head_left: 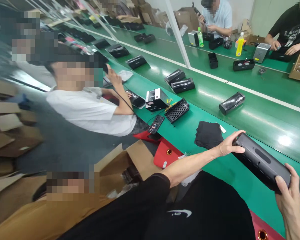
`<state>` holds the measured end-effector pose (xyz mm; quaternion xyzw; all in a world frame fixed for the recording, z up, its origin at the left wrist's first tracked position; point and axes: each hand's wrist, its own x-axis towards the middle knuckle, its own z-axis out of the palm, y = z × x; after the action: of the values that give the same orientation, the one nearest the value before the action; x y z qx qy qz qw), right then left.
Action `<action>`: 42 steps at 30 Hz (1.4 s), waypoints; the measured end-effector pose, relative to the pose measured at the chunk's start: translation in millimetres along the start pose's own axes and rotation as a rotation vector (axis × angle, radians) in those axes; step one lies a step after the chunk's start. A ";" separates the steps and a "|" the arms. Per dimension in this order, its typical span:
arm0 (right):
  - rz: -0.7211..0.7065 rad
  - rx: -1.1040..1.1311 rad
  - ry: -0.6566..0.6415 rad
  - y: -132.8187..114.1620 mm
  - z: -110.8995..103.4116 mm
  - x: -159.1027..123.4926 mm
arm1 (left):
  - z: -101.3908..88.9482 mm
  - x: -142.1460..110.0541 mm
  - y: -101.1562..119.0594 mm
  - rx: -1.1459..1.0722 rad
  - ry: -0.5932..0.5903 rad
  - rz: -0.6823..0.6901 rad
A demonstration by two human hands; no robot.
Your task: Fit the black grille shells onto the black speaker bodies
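Observation:
A black speaker housing (263, 161), long with rounded edges and a recessed oval on its face, is held tilted over the green bench between my two hands. My left hand (231, 144) grips its far left end, thumb on the face and fingers over the top edge. Around the near right end my right hand (287, 188) is closed, its thumb pressed on the lower corner. A folded black cloth (208, 134) lies on the bench just left of my left hand. The underside of the housing is hidden.
Along the green conveyor (205, 91) sit several glossy black housings, the nearest one (232, 103) beyond my hands. A perforated black grille (177, 110), a silver-topped box (157, 99) and a phone (156, 124) lie leftward. Co-workers sit alongside and opposite. An open carton (140, 156) stands left of me.

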<state>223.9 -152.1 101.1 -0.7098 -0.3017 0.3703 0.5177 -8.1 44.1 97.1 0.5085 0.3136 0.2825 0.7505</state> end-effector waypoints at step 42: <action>0.513 0.433 -0.069 73.0 10.5 93.4 | -32.6 165.7 -48.5 0.235 -0.151 -0.077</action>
<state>269.2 -91.5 9.2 -0.6231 -0.0451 0.5677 0.5361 79.0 170.6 11.7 0.6004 0.3066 0.1758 0.7173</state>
